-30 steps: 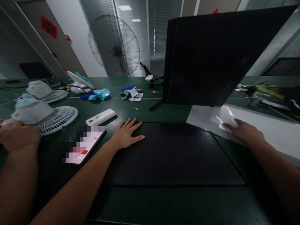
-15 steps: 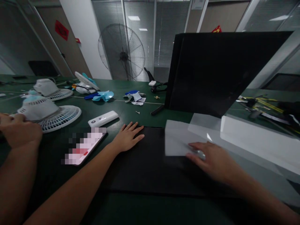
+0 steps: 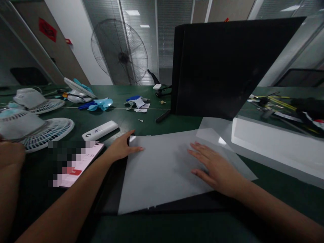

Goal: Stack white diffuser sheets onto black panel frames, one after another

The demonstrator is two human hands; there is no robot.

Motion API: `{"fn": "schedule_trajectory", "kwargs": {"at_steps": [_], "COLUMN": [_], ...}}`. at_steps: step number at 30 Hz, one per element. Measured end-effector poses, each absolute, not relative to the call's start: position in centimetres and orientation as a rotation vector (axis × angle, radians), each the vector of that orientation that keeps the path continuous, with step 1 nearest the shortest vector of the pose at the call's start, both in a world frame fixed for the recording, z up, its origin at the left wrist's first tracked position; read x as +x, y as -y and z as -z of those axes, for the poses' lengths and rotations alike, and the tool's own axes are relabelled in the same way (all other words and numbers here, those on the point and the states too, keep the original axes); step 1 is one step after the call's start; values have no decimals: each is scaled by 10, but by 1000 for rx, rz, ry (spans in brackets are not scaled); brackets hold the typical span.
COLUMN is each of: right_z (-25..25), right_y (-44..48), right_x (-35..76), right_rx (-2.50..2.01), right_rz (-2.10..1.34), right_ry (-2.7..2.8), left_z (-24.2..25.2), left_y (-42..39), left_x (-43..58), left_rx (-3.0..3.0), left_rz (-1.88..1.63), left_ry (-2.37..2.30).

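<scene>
The likeliest trouble here is slippage: the translucent sheet [image 3: 157, 175] lies askew on the black mat [image 3: 110, 197], leaving a strip of mat bare at the left and a wedge bare along the near edge, and nothing visible clips or weights it. The left hand [image 3: 120, 146] sits at the sheet's far left corner with thumb and forefinger spread wide, the thumb lying over the sheet's edge; it grips nothing that shows, and how hard it presses is not clear. The right hand [image 3: 214, 168] is palm down with its fingers fanned, over the right part of the sheet, and has hold of nothing; whether it touches or hovers slightly above is hard to judge. A sideways sweep of that hand without firm pressure at the left corner could swing the sheet further out of line. A second clear sheet [image 3: 244, 168] at the right meets or overlaps the first there, so a dragging palm might shift both together. The near edge has small ragged spots, where a fingertip could catch and start a tear. On the green tabletop [image 3: 141, 229], the phone [image 3: 87, 163] lies just beside the left forearm, so an outward swing of that arm might knock it.
</scene>
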State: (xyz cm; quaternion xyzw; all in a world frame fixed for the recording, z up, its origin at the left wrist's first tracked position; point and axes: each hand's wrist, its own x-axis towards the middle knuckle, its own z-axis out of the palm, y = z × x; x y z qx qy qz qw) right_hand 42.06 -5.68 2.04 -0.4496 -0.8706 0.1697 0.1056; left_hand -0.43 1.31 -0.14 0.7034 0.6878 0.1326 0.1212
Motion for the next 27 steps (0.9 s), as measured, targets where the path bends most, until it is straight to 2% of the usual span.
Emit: {"fn": "schedule_trajectory", "kwargs": {"at_steps": [2, 4, 7, 11, 16, 21, 27], "right_z": [-14, -13, -21, -32, -8, 18, 9], "right_y": [47, 46, 51, 40, -18, -47, -38], "right_x": [427, 429, 426, 444, 530, 585, 589], "right_rx": [-1482, -1497, -1389, -1338, -1556, -1719, -1678], "right_rz": [-261, -176, -198, -329, -102, -422, -576], "right_ry": [2597, 2649, 2696, 2639, 2408, 2350, 2329], "left_z": [4, 6, 7, 5, 7, 11, 8], "left_y": [-16, -17, -14, -8, -7, -14, -16], "left_x": [-9, -10, -4, 4, 2, 0, 3], "left_rx": [2003, 2034, 2249, 2407, 2415, 2389, 2363], "left_rz": [-449, -509, -480, -230, -165, -240, -347], "left_ry": [-2138, -2187, -1994, -1720, -1735, -1806, -1778]}}
